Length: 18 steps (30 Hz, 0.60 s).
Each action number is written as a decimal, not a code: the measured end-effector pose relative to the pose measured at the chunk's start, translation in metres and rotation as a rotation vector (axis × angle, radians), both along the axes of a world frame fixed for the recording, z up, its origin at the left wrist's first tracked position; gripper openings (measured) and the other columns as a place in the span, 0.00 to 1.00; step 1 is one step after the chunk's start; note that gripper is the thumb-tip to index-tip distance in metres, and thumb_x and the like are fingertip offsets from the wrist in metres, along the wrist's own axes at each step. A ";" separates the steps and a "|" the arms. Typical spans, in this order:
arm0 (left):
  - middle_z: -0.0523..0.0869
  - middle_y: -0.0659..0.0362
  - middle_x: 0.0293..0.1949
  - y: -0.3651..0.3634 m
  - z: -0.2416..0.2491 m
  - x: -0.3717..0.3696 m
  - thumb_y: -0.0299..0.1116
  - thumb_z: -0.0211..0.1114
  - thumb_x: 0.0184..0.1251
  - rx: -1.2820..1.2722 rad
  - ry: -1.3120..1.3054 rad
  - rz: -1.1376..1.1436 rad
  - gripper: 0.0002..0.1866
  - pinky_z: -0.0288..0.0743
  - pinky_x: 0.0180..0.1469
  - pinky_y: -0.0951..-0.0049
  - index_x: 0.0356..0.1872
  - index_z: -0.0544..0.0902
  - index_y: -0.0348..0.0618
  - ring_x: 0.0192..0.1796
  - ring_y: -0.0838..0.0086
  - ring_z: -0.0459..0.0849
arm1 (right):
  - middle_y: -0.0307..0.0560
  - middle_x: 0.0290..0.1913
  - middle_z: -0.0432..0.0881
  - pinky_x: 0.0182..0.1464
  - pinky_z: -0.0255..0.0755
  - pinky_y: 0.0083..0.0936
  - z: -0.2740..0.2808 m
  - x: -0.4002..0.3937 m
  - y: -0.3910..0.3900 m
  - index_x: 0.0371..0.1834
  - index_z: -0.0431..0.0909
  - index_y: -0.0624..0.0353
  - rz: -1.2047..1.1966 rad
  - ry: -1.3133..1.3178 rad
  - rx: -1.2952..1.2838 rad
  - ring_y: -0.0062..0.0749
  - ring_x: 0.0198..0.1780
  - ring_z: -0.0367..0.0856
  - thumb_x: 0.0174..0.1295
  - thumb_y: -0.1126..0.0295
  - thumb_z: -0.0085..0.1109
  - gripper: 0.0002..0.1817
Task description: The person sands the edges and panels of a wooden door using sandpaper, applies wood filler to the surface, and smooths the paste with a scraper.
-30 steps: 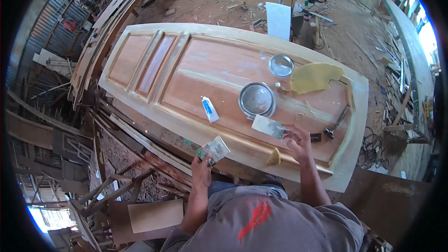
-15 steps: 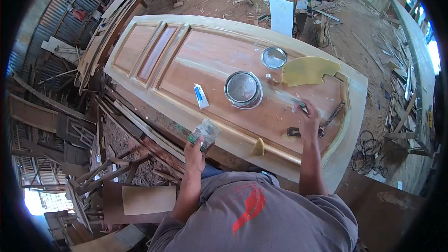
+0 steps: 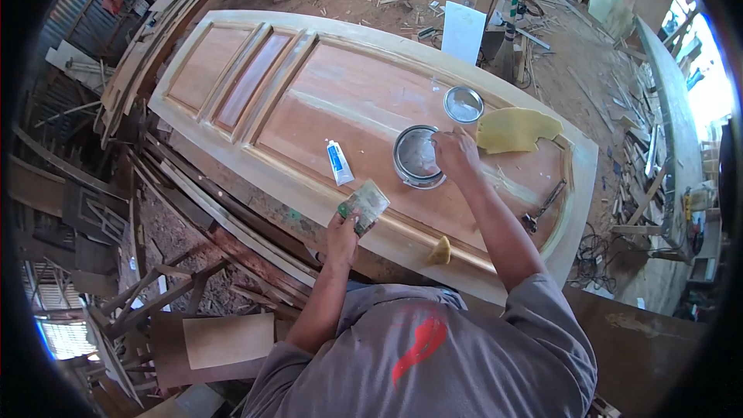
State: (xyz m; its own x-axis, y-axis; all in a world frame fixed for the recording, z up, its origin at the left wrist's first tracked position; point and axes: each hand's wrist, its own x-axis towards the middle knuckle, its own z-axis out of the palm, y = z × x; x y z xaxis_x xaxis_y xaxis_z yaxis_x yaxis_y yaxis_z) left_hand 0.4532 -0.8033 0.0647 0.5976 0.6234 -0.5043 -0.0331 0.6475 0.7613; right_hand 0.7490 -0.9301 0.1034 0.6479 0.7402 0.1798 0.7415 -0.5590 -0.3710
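Observation:
My left hand (image 3: 342, 241) grips a flat, square plate (image 3: 370, 200) smeared grey and green, above the near edge of a wooden door (image 3: 333, 81). My right hand (image 3: 458, 156) is closed at the right rim of an open can (image 3: 420, 183) of greyish paste. Whatever its fingers hold is hidden. A blue and white tube (image 3: 339, 162) lies on the door left of the can. Behind the can rests a round metal lid (image 3: 464, 105), with a yellow sheet (image 3: 512, 131) that looks like sandpaper beside it.
A small folded yellow piece (image 3: 439, 252) lies on the door's near edge. Toward the right end is a dark tool with a long handle (image 3: 548, 203). Stacked boards (image 3: 147, 70) stand on the left, and wood scraps and coiled cable (image 3: 594, 259) cover the floor.
My right hand has moved left from the door's right part to the can's rim. My left hand has shifted slightly right and up, still holding the plate. The view has turned somewhat.

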 end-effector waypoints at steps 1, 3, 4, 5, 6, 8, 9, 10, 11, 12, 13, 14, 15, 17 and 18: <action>0.87 0.50 0.57 0.004 -0.004 0.003 0.27 0.59 0.83 -0.014 -0.006 -0.012 0.17 0.92 0.55 0.61 0.66 0.78 0.31 0.52 0.65 0.91 | 0.55 0.41 0.92 0.54 0.81 0.48 -0.009 0.001 0.009 0.40 0.92 0.54 -0.014 -0.033 -0.053 0.48 0.49 0.89 0.62 0.71 0.66 0.08; 0.88 0.51 0.56 0.009 -0.010 0.010 0.28 0.60 0.83 -0.040 -0.010 -0.027 0.17 0.92 0.54 0.63 0.65 0.79 0.31 0.51 0.67 0.91 | 0.56 0.39 0.92 0.53 0.82 0.48 -0.021 0.001 0.024 0.39 0.92 0.54 -0.040 -0.098 -0.158 0.49 0.49 0.90 0.59 0.71 0.66 0.08; 0.88 0.51 0.56 0.012 -0.012 0.014 0.28 0.60 0.83 -0.051 -0.006 -0.034 0.16 0.92 0.53 0.64 0.65 0.79 0.31 0.51 0.68 0.91 | 0.58 0.39 0.91 0.52 0.83 0.49 -0.023 0.000 0.029 0.39 0.92 0.54 -0.057 -0.063 -0.219 0.51 0.48 0.90 0.58 0.71 0.67 0.08; 0.88 0.52 0.55 0.016 -0.014 0.017 0.28 0.60 0.83 -0.061 -0.001 -0.042 0.16 0.91 0.52 0.66 0.64 0.80 0.31 0.51 0.69 0.91 | 0.59 0.39 0.91 0.51 0.83 0.49 -0.026 -0.002 0.034 0.40 0.92 0.54 -0.075 -0.028 -0.281 0.52 0.48 0.91 0.58 0.70 0.67 0.09; 0.88 0.52 0.55 0.019 -0.017 0.020 0.28 0.60 0.83 -0.052 0.002 -0.066 0.16 0.91 0.53 0.65 0.65 0.79 0.31 0.52 0.68 0.91 | 0.61 0.40 0.91 0.50 0.84 0.49 -0.028 -0.004 0.036 0.40 0.93 0.54 -0.095 0.008 -0.342 0.53 0.47 0.91 0.57 0.70 0.67 0.10; 0.88 0.51 0.56 0.024 -0.024 0.024 0.28 0.61 0.82 -0.032 0.009 -0.116 0.17 0.91 0.55 0.63 0.66 0.78 0.31 0.53 0.66 0.91 | 0.63 0.40 0.90 0.49 0.84 0.50 -0.039 -0.006 0.033 0.41 0.92 0.55 -0.054 0.026 -0.298 0.57 0.46 0.91 0.57 0.69 0.67 0.10; 0.88 0.51 0.55 0.027 -0.030 0.026 0.28 0.61 0.82 -0.015 -0.007 -0.120 0.17 0.90 0.54 0.63 0.65 0.79 0.31 0.53 0.66 0.91 | 0.64 0.40 0.90 0.49 0.84 0.51 -0.039 -0.006 0.032 0.41 0.92 0.56 -0.036 0.035 -0.271 0.59 0.46 0.91 0.57 0.69 0.67 0.11; 0.88 0.51 0.55 0.029 -0.035 0.029 0.28 0.61 0.82 0.005 -0.023 -0.124 0.17 0.90 0.54 0.64 0.64 0.79 0.31 0.52 0.67 0.91 | 0.64 0.40 0.90 0.49 0.84 0.51 -0.037 -0.002 0.030 0.42 0.92 0.56 -0.026 0.089 -0.270 0.59 0.46 0.91 0.58 0.69 0.66 0.11; 0.88 0.51 0.54 0.030 -0.040 0.031 0.28 0.61 0.82 0.024 -0.039 -0.128 0.16 0.90 0.53 0.64 0.64 0.79 0.31 0.52 0.67 0.91 | 0.64 0.40 0.90 0.50 0.84 0.52 -0.034 0.004 0.027 0.43 0.92 0.56 -0.016 0.145 -0.270 0.60 0.46 0.90 0.58 0.70 0.65 0.12; 0.89 0.51 0.54 0.030 -0.043 0.032 0.28 0.61 0.82 0.015 -0.033 -0.126 0.16 0.90 0.53 0.64 0.64 0.79 0.31 0.52 0.67 0.91 | 0.64 0.40 0.90 0.51 0.83 0.52 -0.030 0.007 0.025 0.44 0.92 0.56 -0.006 0.202 -0.269 0.61 0.46 0.90 0.59 0.71 0.64 0.12; 0.89 0.51 0.54 0.031 -0.046 0.033 0.28 0.61 0.82 0.007 -0.025 -0.124 0.16 0.90 0.53 0.64 0.63 0.79 0.31 0.51 0.67 0.91 | 0.64 0.41 0.90 0.52 0.83 0.52 -0.027 0.010 0.025 0.46 0.92 0.55 -0.037 0.174 -0.222 0.61 0.47 0.90 0.59 0.71 0.64 0.13; 0.89 0.51 0.54 0.031 -0.048 0.034 0.28 0.60 0.82 0.002 -0.018 -0.120 0.16 0.90 0.52 0.64 0.63 0.80 0.31 0.51 0.66 0.91 | 0.63 0.41 0.90 0.52 0.83 0.52 -0.023 0.014 0.026 0.47 0.92 0.54 -0.065 0.145 -0.173 0.60 0.47 0.90 0.59 0.71 0.64 0.14; 0.89 0.51 0.54 0.030 -0.047 0.034 0.27 0.60 0.82 0.004 -0.005 -0.113 0.16 0.90 0.52 0.64 0.63 0.80 0.31 0.51 0.66 0.91 | 0.63 0.42 0.90 0.53 0.83 0.52 -0.021 0.017 0.027 0.48 0.92 0.53 -0.093 0.118 -0.121 0.60 0.47 0.90 0.59 0.72 0.64 0.15; 0.89 0.51 0.55 0.026 -0.042 0.034 0.27 0.59 0.82 0.013 0.023 -0.107 0.15 0.90 0.52 0.64 0.63 0.80 0.31 0.51 0.66 0.91 | 0.62 0.44 0.91 0.54 0.83 0.52 -0.043 0.018 0.030 0.51 0.92 0.50 -0.073 0.084 -0.192 0.59 0.49 0.90 0.59 0.72 0.64 0.17; 0.88 0.51 0.55 0.023 -0.041 0.034 0.27 0.59 0.82 0.001 0.018 -0.102 0.15 0.90 0.52 0.64 0.63 0.80 0.30 0.51 0.66 0.91 | 0.61 0.45 0.91 0.55 0.83 0.52 -0.045 0.015 0.035 0.53 0.92 0.48 -0.066 0.065 -0.225 0.58 0.49 0.90 0.59 0.72 0.64 0.18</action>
State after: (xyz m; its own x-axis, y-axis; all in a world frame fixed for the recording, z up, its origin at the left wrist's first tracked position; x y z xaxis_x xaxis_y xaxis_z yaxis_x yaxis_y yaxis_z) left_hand 0.4876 -0.7800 0.0236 0.6488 0.5605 -0.5146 0.0465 0.6458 0.7621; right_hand 0.7639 -0.8956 0.0587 0.7011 0.7125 -0.0291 0.6791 -0.6796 -0.2774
